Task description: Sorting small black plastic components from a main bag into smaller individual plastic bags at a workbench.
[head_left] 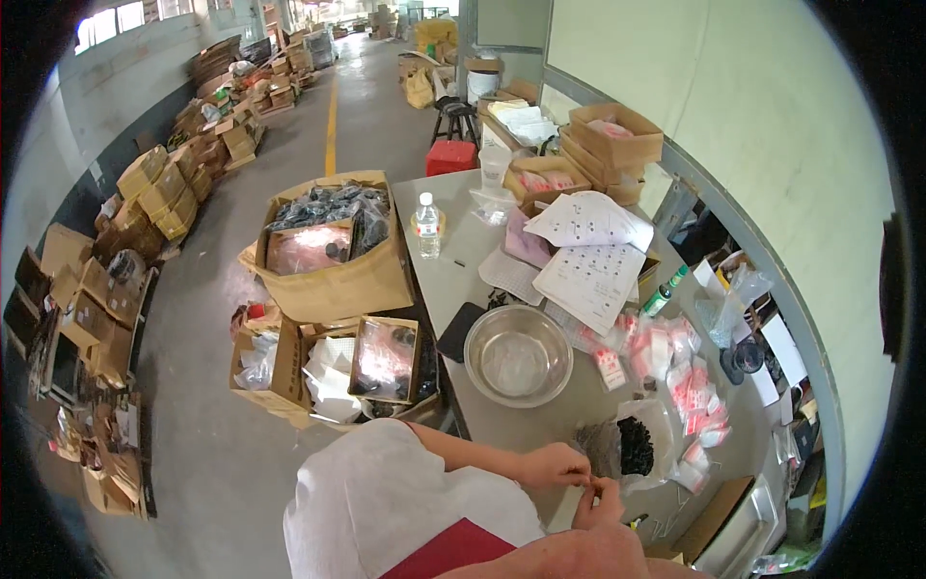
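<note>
My left hand (558,465) and my right hand (600,504) meet over the near part of the grey table (449,289). Both have their fingertips pinched together, nearly touching. Whatever lies between them is too small to make out. Just beyond the fingers is a clear plastic bag (662,425) with a pile of small black parts (635,446) on it. A shiny steel bowl (518,357) sits farther off. Several small red-and-white packets (696,396) in clear plastic are heaped to the right of the black parts.
Printed sheets (590,275) lie behind the bowl, near a black phone-like object (461,333) and a water bottle (427,227). A green bottle (664,291) stands at the right. Left of the table are open cartons (333,289) of bagged parts. Stacked boxes (159,193) line the far wall.
</note>
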A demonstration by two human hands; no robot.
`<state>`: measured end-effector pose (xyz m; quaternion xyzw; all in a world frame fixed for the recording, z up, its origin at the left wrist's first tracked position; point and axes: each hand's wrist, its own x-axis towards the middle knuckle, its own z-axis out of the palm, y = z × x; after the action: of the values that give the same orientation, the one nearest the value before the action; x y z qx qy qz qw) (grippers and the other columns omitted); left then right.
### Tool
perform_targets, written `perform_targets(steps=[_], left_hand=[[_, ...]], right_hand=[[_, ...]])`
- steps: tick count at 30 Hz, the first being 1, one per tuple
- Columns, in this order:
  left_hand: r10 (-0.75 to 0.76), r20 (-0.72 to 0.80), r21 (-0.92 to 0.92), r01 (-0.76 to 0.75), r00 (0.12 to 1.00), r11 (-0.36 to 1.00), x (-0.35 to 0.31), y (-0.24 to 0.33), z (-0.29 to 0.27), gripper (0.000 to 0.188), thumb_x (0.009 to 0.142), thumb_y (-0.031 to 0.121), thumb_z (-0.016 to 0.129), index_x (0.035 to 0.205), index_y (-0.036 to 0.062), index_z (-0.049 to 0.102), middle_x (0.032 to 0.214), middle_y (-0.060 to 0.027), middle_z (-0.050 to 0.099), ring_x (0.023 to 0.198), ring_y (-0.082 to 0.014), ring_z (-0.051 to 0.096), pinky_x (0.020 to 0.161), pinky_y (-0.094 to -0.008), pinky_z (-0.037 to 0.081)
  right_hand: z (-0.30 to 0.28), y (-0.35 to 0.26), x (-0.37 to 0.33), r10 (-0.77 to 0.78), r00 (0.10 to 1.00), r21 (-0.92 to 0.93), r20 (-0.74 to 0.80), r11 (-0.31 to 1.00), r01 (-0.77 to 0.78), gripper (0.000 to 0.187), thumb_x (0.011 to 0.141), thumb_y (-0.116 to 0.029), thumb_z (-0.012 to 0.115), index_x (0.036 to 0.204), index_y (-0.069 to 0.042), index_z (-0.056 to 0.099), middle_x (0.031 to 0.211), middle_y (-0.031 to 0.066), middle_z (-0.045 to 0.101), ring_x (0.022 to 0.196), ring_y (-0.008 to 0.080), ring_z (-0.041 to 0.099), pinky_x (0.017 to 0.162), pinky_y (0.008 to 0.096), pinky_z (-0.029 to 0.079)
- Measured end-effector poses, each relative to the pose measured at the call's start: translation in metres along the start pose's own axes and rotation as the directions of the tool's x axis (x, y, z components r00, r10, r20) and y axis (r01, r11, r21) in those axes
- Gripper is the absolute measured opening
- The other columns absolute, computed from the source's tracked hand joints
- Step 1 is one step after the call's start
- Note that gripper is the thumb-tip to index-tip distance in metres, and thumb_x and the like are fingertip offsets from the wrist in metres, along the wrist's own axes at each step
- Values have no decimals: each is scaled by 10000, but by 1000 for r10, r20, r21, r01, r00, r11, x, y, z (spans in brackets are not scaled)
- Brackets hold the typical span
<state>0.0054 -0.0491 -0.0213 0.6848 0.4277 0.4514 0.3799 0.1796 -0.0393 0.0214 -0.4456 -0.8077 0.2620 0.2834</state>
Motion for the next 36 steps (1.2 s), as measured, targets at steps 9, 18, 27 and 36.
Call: perform_targets(steps=[9, 18, 27, 36], left_hand=[[-27, -69, 174, 39, 997, 984, 0, 4, 1, 156, 772, 190, 627, 778, 40, 586, 688, -148, 597, 669, -368, 574, 576, -434, 442], [-207, -90, -431, 149, 974, 890, 8, -14, 5, 378, 888, 395, 593, 825, 22, 609, 633, -9, 533, 607, -143, 500, 566, -314, 425], [-585, 197, -638, 556, 787, 533, 9, -12, -7, 464, 938, 487, 497, 687, 106, 580, 591, 34, 464, 532, -81, 389, 456, -272, 291], [363, -49, 468, -300, 930, 831, 13, 2, -24, 430, 742, 320, 764, 978, 27, 557, 887, -84, 596, 805, -153, 550, 686, -296, 457]], right_hand=[[16, 16, 1, -114, 993, -137, -32, 985, 109, 187, 727, 27, 538, 908, 16, 584, 902, 185, 555, 841, 373, 547, 723, 431, 452], [19, 52, -7, 174, 984, 485, -26, 863, -140, 213, 740, 22, 630, 947, -24, 649, 1016, 154, 571, 956, 249, 549, 776, 304, 464], [-25, -6, -7, -371, 873, -204, 317, 872, 444, 386, 683, -134, 686, 1067, -160, 651, 1246, 95, 541, 1055, 374, 443, 913, 464, 372], [-15, 1, 13, -317, 883, -71, 347, 930, 361, 289, 676, -31, 630, 950, -110, 677, 1217, 84, 550, 1080, 333, 485, 930, 394, 408]])
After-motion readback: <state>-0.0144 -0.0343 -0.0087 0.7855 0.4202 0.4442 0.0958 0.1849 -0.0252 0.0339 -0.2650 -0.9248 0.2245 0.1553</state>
